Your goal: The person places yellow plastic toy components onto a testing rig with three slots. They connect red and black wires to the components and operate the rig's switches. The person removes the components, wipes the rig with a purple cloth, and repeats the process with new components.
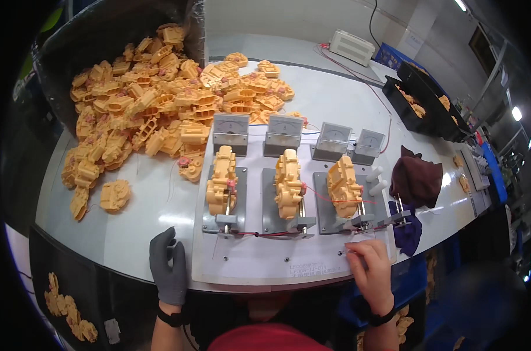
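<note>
My left hand (pixel 169 266), in a dark grey glove, rests flat on the white table's front edge (pixel 119 234) with fingers apart and holds nothing. My bare right hand (pixel 371 272) lies on the white fixture board (pixel 265 263), fingertips curled near a red wire at the clamp of the third jig. Three yellow plastic housings (pixel 223 178) (pixel 289 182) (pixel 343 184) sit clamped on grey jig plates. Behind them stand several grey analog meters (pixel 230 131).
A big heap of yellow housings (pixel 154 99) spills from a black bin across the table's left and back. A dark maroon cloth (pixel 416 178) and a purple cloth (pixel 409 231) lie right. Black trays (pixel 420 99) with parts stand far right; a white box (pixel 352 47) is behind.
</note>
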`<control>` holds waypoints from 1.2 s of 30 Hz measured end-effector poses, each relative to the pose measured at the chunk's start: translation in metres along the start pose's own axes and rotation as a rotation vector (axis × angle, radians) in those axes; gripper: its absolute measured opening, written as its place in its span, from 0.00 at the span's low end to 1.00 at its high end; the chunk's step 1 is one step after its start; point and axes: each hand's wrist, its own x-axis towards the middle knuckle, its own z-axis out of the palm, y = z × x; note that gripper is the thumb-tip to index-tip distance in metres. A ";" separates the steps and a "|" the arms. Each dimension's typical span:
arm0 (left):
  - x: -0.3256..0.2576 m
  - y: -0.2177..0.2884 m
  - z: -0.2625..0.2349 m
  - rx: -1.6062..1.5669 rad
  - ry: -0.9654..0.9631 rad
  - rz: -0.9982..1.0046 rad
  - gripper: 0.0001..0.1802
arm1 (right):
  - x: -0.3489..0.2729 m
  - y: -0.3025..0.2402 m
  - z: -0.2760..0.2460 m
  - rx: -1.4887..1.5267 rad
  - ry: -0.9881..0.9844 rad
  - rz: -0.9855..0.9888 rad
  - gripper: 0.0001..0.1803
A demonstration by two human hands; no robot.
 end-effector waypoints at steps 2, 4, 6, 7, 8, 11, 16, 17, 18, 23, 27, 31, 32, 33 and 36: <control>-0.001 0.001 0.000 0.029 0.032 -0.007 0.18 | 0.002 0.003 0.005 0.004 -0.024 -0.043 0.10; -0.001 0.000 0.003 0.019 0.017 0.012 0.17 | 0.004 0.006 0.005 0.002 -0.033 -0.014 0.08; -0.001 0.002 0.004 -0.011 0.007 0.002 0.16 | 0.006 0.004 0.002 0.016 -0.086 0.009 0.08; -0.001 0.002 0.004 -0.027 0.003 -0.004 0.16 | 0.007 0.003 0.002 0.032 -0.107 0.003 0.08; -0.001 0.000 0.005 -0.031 0.008 -0.006 0.16 | 0.008 0.002 0.000 0.041 -0.122 -0.004 0.08; -0.002 -0.003 0.006 -0.038 0.018 -0.013 0.15 | 0.009 0.000 -0.004 0.062 -0.148 -0.005 0.09; -0.002 -0.006 0.006 -0.024 0.013 -0.003 0.14 | 0.011 0.001 0.000 0.064 -0.128 -0.006 0.08; -0.002 -0.006 0.007 -0.022 0.011 0.006 0.14 | 0.011 0.002 0.001 0.069 -0.117 -0.014 0.07; -0.002 -0.007 0.007 -0.021 0.008 0.014 0.14 | 0.011 0.003 0.002 0.075 -0.106 -0.022 0.07; -0.001 -0.007 0.008 -0.018 0.000 0.032 0.14 | 0.011 0.004 0.000 0.102 -0.130 0.009 0.07; -0.002 -0.012 0.008 -0.020 -0.004 0.043 0.14 | 0.014 0.004 -0.001 0.123 -0.167 0.006 0.08; 0.000 -0.010 0.009 0.027 -0.003 0.088 0.13 | 0.007 0.007 -0.001 0.115 -0.166 0.024 0.07; 0.000 -0.007 0.008 0.043 0.000 0.116 0.13 | 0.006 0.008 -0.001 0.107 -0.158 0.029 0.07; 0.000 -0.007 0.006 0.023 0.010 0.094 0.13 | 0.007 0.005 0.001 0.080 -0.156 -0.003 0.06; -0.001 -0.006 0.006 -0.020 0.027 0.080 0.13 | 0.008 0.002 0.003 0.072 -0.150 -0.007 0.06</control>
